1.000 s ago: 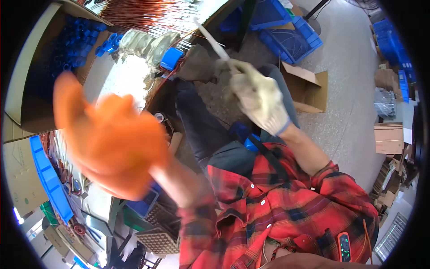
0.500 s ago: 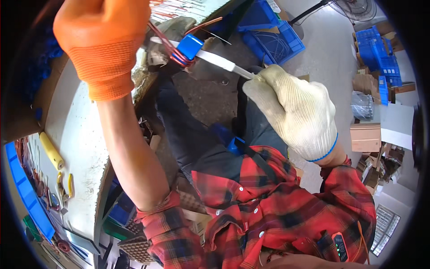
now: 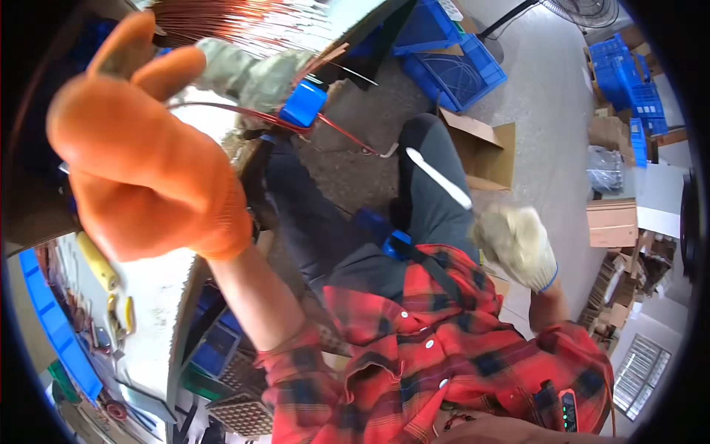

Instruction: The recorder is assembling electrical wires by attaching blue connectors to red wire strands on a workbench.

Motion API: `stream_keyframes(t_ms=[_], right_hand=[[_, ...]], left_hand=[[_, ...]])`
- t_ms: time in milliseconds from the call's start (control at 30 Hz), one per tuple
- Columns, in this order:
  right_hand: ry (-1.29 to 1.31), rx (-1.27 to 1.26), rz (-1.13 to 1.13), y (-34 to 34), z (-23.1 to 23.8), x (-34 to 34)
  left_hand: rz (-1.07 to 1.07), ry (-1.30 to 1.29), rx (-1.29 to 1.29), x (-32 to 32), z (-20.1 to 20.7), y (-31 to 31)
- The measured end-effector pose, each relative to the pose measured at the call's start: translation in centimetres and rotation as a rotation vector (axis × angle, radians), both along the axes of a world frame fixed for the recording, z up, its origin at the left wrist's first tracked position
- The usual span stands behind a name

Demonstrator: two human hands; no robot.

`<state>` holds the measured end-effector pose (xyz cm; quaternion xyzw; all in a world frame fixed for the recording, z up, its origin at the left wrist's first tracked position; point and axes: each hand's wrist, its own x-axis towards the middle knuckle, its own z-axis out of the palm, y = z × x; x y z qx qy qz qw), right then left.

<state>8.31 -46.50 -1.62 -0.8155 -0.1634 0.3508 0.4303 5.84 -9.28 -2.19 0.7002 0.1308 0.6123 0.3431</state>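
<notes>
My left hand point(image 3: 155, 155), in an orange glove, is raised over the workbench at upper left; two fingers stand apart, and the nearest part is blurred. A dark red wire point(image 3: 222, 109) runs from behind this glove to a small blue block point(image 3: 304, 103) at the bench edge. Another red wire point(image 3: 347, 133) trails right from the block and ends in a pale tip. My right hand point(image 3: 518, 244), in a white knitted glove and smeared by motion, is closed round a tool with a white flat blade point(image 3: 440, 177). The blade points up-left over my thigh, apart from the block.
A grey-green cloth-like bundle point(image 3: 255, 74) lies behind the block, with many copper-coloured wires point(image 3: 237, 22) beyond. Yellow-handled pliers point(image 3: 115, 318) and a yellow cylinder point(image 3: 96, 259) rest on the bench point(image 3: 159, 296). Blue crates point(image 3: 458, 70) and an open cardboard box point(image 3: 492, 152) stand on the floor.
My right hand has drawn the white blade away from the block, down and right. My left hand has moved down-left, its fingers spreading. One wire end now hangs right of the block.
</notes>
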Motion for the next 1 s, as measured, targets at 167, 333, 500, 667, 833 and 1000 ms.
stream_keyframes(t_ms=[167, 333, 500, 667, 833, 1000], right_hand=[[-0.422, -0.123, 0.176, 6.4, 1.5, 2.8], [-0.587, -0.140, 0.245, 7.2, 1.6, 3.5], [-1.136, -0.097, 0.258, 13.1, 2.2, 2.7], [-0.796, -0.111, 0.207, 10.9, 1.9, 3.5], [0.158, -0.019, 0.241, 7.1, 2.1, -0.2], [-0.136, -0.228, 0.119, -1.5, 1.2, 0.4]], left_hand=[[0.110, 0.071, -0.057, -2.4, -3.3, -1.2], [-0.189, 0.002, -0.039, -1.5, -1.3, -1.4], [-0.664, 0.150, -0.228, 1.0, 0.6, 2.2], [-0.672, 0.192, -0.196, 1.2, -0.1, 1.7], [-0.559, 0.150, -0.142, 0.1, 0.2, 1.9], [-0.693, 0.186, -0.196, 0.6, 1.2, 0.9]])
